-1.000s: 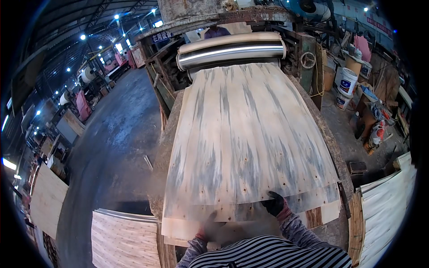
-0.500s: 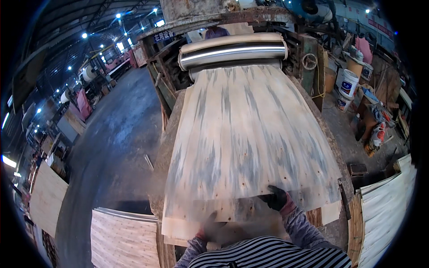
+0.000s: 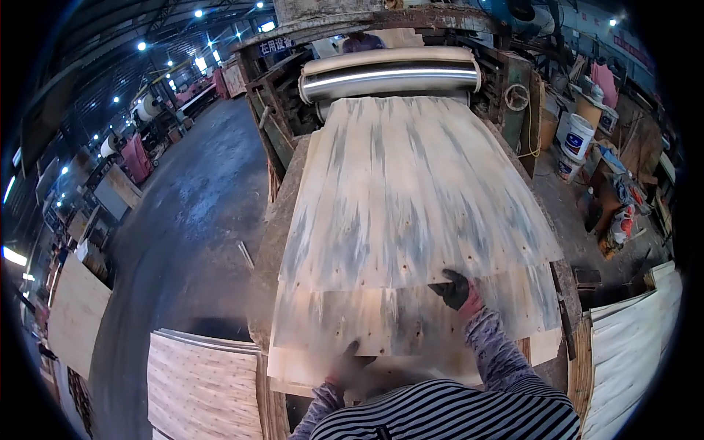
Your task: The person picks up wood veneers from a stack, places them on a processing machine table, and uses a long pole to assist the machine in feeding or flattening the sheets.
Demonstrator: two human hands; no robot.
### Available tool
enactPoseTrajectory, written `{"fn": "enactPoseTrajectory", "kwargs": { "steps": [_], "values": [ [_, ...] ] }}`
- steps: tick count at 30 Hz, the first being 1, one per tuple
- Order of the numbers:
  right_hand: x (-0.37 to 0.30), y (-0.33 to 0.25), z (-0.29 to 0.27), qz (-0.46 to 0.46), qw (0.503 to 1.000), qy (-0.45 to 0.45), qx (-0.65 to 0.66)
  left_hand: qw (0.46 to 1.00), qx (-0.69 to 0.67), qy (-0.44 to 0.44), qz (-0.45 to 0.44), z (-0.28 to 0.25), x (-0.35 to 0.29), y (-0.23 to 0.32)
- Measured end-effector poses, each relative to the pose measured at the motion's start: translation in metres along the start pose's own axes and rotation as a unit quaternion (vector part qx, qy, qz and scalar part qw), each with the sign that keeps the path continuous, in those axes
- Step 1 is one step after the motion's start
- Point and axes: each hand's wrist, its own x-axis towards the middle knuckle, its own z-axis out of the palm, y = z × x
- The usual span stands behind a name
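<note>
A wide, pale veneer sheet (image 3: 411, 198) with grey streaks lies before me, its far end at the metal rollers (image 3: 389, 79). My right hand (image 3: 456, 290), in a dark glove, is at its near edge with the fingers closed on the border. Under it, a second streaked veneer sheet (image 3: 352, 317) shows nearer to me, overlapped by the first. My left hand (image 3: 347, 365), also gloved, is at the near edge of this lower sheet, fingertips over the border. A blurred patch covers much of the left hand, so its grip is unclear.
The roller machine's rusty frame (image 3: 268, 125) rises on both sides, with a handwheel (image 3: 516, 97) at right. Veneer stacks stand at left (image 3: 202, 381) and right (image 3: 634, 352). White buckets (image 3: 576, 137) stand at far right. A person (image 3: 363, 42) is behind the rollers.
The top veneer sheet has moved away from me toward the rollers, baring more of the lower sheet. My right hand has gone forward with its edge; my left hand stays about where it was.
</note>
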Motion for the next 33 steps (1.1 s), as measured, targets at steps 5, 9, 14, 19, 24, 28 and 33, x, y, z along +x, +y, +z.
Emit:
{"fn": "enactPoseTrajectory", "kwargs": {
  "steps": [5, 9, 14, 19, 24, 28, 33],
  "values": [
    [0.001, 0.031, -0.075, -0.308, 0.794, -0.097, -0.515, 0.88, 0.447, 0.018, 0.159, 0.022, -0.008, 0.059],
    [0.0, 0.026, -0.063, -0.136, 0.954, -0.081, -0.253, 0.921, 0.378, 0.022, 0.087, 0.021, -0.011, 0.063],
    [-0.001, 0.03, -0.066, -0.163, 0.929, -0.12, -0.31, 0.961, 0.251, 0.046, 0.111, 0.03, -0.012, 0.068],
    [-0.005, 0.028, -0.048, -0.33, 0.791, -0.135, -0.497, 0.967, 0.22, 0.035, 0.122, 0.039, -0.012, 0.088],
    [-0.013, 0.023, -0.029, -0.202, 0.905, -0.116, -0.356, 0.952, -0.303, 0.014, -0.045, 0.044, -0.011, 0.092],
    [-0.015, 0.017, -0.014, -0.02, 1.0, -0.004, 0.007, 0.902, -0.402, 0.039, -0.152, 0.045, -0.01, 0.097],
    [-0.009, 0.027, -0.043, -0.156, 0.946, -0.071, -0.276, 0.903, -0.383, 0.065, -0.182, 0.048, -0.008, 0.102]
  ]
}}
